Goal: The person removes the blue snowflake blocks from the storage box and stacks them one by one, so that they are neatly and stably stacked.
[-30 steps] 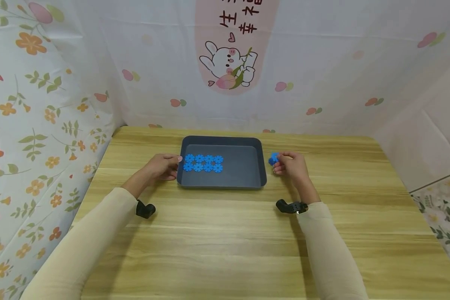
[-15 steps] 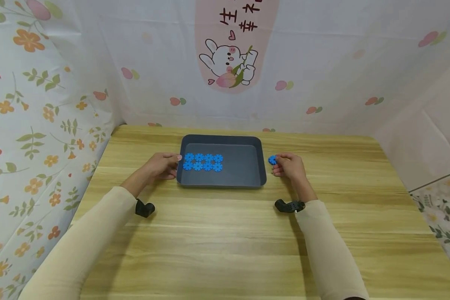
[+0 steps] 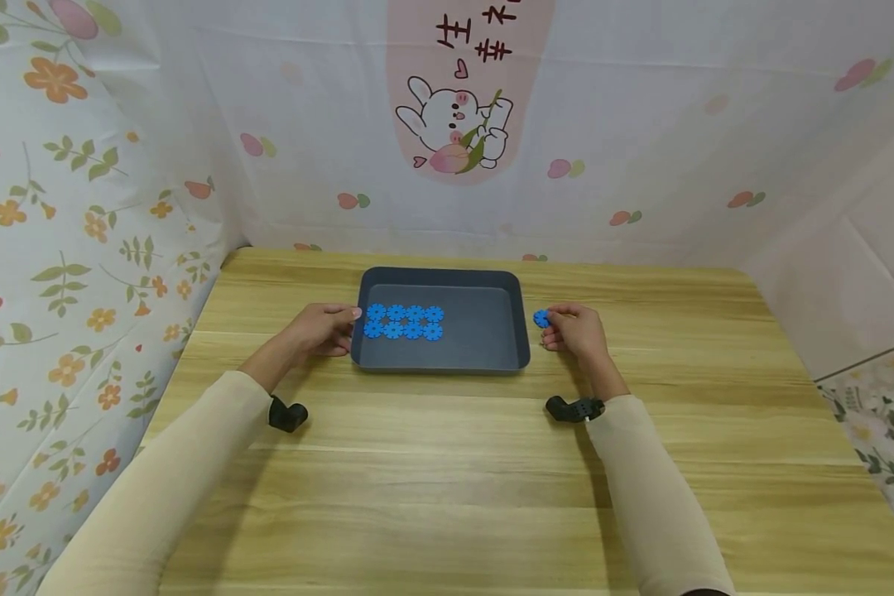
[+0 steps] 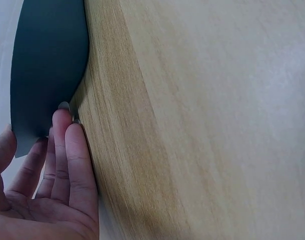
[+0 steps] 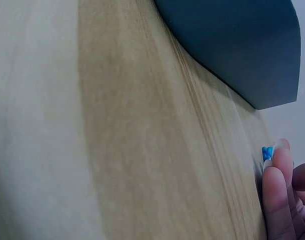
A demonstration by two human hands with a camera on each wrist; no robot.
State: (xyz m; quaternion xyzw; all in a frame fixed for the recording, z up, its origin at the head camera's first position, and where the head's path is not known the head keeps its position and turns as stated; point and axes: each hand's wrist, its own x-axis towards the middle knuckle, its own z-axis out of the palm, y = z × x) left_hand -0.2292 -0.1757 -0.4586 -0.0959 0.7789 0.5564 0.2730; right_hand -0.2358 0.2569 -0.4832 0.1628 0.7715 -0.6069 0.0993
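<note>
A dark grey rectangular tray point(image 3: 484, 331) holds two rows of blue notched plastic discs point(image 3: 414, 314) at its left side. My left hand point(image 3: 316, 329) grips the tray's left wall. Its thumb is at the rim, and the other fingers point(image 4: 81, 160) lie against the outside. Just right of the tray, my right hand point(image 3: 577, 329) pinches blue notched disc pieces point(image 3: 540, 319) between thumb and fingertips, close over the table. Only a small blue bit point(image 5: 267, 152) shows past the fingertips in the right wrist view; the hand hides the rest.
The wood-grain table point(image 3: 417, 480) extends in front of the tray and to both sides. Behind it hangs a white printed cloth point(image 3: 290, 182), and a floral cloth point(image 3: 82, 290) lines the left. Black wrist mounts point(image 3: 288, 416) are strapped at both wrists.
A second ago the right hand held a blue disc tilted above another blue piece; it has since come down flat onto it. The left hand and tray stay put.
</note>
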